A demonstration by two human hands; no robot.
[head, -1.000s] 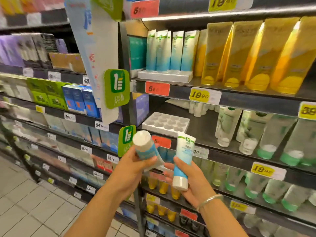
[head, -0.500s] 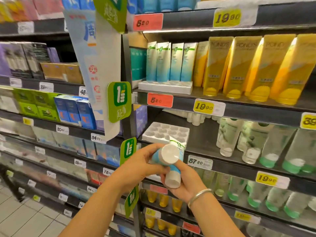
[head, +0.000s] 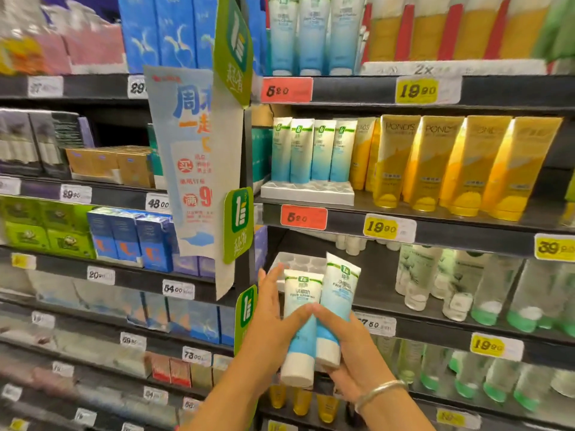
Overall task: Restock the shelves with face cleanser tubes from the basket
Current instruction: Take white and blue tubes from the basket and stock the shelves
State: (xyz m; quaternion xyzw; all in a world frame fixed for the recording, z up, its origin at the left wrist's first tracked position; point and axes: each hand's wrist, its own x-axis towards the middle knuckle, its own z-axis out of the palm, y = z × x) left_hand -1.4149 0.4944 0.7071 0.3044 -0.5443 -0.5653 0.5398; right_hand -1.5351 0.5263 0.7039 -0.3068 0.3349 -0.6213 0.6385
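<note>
I hold two blue-and-white face cleanser tubes upright, caps down, side by side in front of the middle shelf. My left hand [head: 270,325] grips the left tube [head: 301,325], thumb across its front. My right hand [head: 351,356], with a silver bangle on its wrist, grips the right tube [head: 336,309]. Behind the tubes a white slotted tray [head: 298,262] sits on the shelf with bare slots. One shelf up, several matching tubes [head: 312,150] stand in another white tray [head: 306,192]. The basket is out of sight.
Yellow tubes [head: 451,163] fill the shelf right of the matching tubes. Clear bottles with green caps [head: 497,290] stand right of the lower tray. A hanging paper poster [head: 199,169] and green tags [head: 238,223] jut out from the shelf upright on the left.
Both tubes have been turned upright and set side by side, labels facing me. My view has tilted up, so the upper shelves now show.
</note>
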